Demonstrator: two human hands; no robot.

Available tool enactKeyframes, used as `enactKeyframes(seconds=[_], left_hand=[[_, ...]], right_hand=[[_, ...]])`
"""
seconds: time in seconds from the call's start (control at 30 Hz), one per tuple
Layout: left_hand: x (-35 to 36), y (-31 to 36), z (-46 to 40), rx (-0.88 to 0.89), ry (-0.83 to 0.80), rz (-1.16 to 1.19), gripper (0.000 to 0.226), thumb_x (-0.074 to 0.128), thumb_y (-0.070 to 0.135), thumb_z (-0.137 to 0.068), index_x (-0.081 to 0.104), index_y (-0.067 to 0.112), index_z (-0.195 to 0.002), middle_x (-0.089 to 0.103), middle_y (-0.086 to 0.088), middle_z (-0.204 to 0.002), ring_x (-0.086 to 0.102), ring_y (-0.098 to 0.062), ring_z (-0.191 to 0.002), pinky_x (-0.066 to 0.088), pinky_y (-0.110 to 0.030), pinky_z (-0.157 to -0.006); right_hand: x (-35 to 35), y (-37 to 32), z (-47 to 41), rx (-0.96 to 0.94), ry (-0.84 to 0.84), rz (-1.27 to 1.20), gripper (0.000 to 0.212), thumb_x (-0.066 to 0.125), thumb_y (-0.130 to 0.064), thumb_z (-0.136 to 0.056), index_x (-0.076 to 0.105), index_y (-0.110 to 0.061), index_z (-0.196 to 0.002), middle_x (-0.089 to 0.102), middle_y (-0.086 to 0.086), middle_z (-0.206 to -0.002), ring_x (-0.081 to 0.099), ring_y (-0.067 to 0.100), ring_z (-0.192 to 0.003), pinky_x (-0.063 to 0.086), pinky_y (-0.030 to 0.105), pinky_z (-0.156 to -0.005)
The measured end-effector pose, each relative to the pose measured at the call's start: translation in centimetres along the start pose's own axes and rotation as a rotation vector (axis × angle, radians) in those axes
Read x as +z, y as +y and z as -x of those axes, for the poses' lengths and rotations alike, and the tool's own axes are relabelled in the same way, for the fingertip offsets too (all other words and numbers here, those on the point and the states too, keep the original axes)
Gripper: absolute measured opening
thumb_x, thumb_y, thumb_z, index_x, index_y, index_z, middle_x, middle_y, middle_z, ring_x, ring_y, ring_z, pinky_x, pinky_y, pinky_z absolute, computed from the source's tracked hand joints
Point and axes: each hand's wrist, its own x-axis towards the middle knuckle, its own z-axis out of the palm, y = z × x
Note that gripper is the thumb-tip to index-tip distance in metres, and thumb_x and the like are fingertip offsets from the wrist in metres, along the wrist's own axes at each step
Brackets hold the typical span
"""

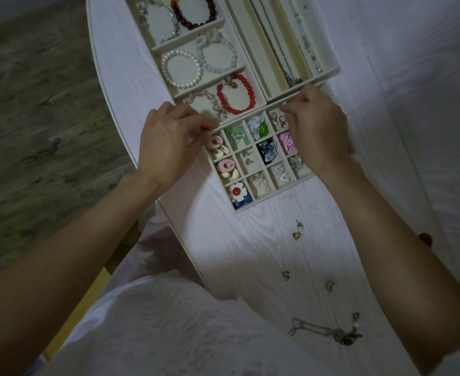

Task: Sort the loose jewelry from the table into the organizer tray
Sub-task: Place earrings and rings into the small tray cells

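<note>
A cream earring tray (274, 194) with a grid of small compartments holds several coloured earrings. My left hand (166, 145) pinches its far left corner, next to a pink earring (214, 141). My right hand (318, 128) curls its fingers over the tray's far right edge and hides the compartments there. Loose on the white table (237, 253) nearer me lie a clear stud (300, 226), a gold triangle earring (295, 236), a second gold triangle earring (286, 275), a small gold piece (329, 286), a thin chain necklace (323, 330) and a dark stud (355, 316).
Behind the earring tray stand a bracelet tray (250, 63) with several beaded bracelets and a long necklace tray (329, 70) with chains. White bedding (413, 118) lies to the right. The table's curved edge drops to a wooden floor (33, 118) on the left.
</note>
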Motion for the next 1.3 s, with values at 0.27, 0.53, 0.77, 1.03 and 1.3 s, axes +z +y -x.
enactKeyframes(seconds=[0.27,0.53,0.77,1.03,1.3], left_hand=[[0.1,-0.2,0.1,-0.001,-0.011,0.009,0.022,0.06,0.026,-0.09,0.07,0.018,-0.107,0.067,-0.005,-0.096,0.053,-0.026,-0.084,0.027,-0.03,-0.071],[0.0,-0.1,0.2,-0.002,-0.005,0.015,0.021,0.062,0.024,-0.089,0.07,0.018,-0.108,0.067,-0.006,-0.095,0.053,-0.026,-0.083,0.027,-0.03,-0.071],[0.0,-0.1,0.1,0.005,-0.001,0.021,0.02,0.061,0.025,-0.09,0.07,0.017,-0.107,0.067,-0.006,-0.094,0.052,-0.025,-0.082,0.027,-0.03,-0.07],[0.2,-0.2,0.1,0.006,0.003,0.017,0.02,0.061,0.025,-0.091,0.07,0.019,-0.107,0.067,-0.004,-0.095,0.052,-0.024,-0.082,0.026,-0.029,-0.07],[0.1,-0.1,0.0,0.005,-0.001,0.015,0.02,0.062,0.025,-0.09,0.07,0.018,-0.107,0.067,-0.004,-0.095,0.051,-0.023,-0.082,0.024,-0.027,-0.071]], right_hand=[[0.1,0.0,1.6,-0.07,-0.003,0.117,0.017,0.06,-0.003,-0.083,0.07,0.001,-0.097,0.056,0.015,-0.092,0.054,0.029,-0.08,0.039,0.024,-0.063],[0.5,-0.3,1.4,-0.071,0.05,0.144,0.022,0.051,-0.013,-0.087,0.067,-0.001,-0.094,0.057,0.014,-0.09,0.051,0.022,-0.074,0.034,0.022,-0.06],[0.9,-0.7,1.2,-0.026,0.033,0.156,0.018,0.057,-0.012,-0.088,0.067,0.003,-0.089,0.058,0.014,-0.091,0.054,0.024,-0.074,0.035,0.025,-0.059],[0.7,-0.5,1.1,-0.05,0.026,0.179,0.02,0.056,-0.015,-0.088,0.067,-0.003,-0.1,0.057,0.013,-0.092,0.05,0.02,-0.074,0.033,0.023,-0.062],[0.5,-0.9,1.5,0.051,0.06,0.117,0.016,0.054,-0.014,-0.091,0.067,-0.007,-0.096,0.062,0.009,-0.098,0.042,0.01,-0.072,0.027,0.017,-0.055]])
